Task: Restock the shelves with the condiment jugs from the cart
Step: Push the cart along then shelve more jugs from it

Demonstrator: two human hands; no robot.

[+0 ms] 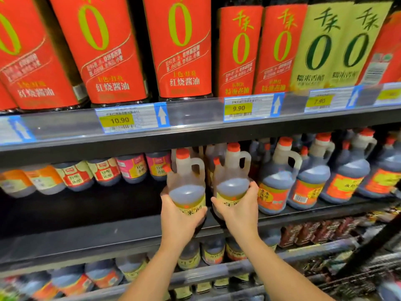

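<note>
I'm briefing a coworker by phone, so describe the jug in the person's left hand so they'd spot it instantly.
Look at the middle shelf, below the 10.90 price tag. There the left hand grips a yellow-labelled jug with an orange cap. Unlike the matching jug in the right hand and the red-labelled jugs beyond, it is leftmost, beside bare shelf.

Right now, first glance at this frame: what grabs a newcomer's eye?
Centre frame, the left hand grips the left jug and the right hand grips the right jug, both orange-capped, at the front of the middle shelf. Above, big red bottles fill the top of the view, with a yellow 10.90 price tag below them. Dark jugs stand in a row to the right of the held pair.
</note>
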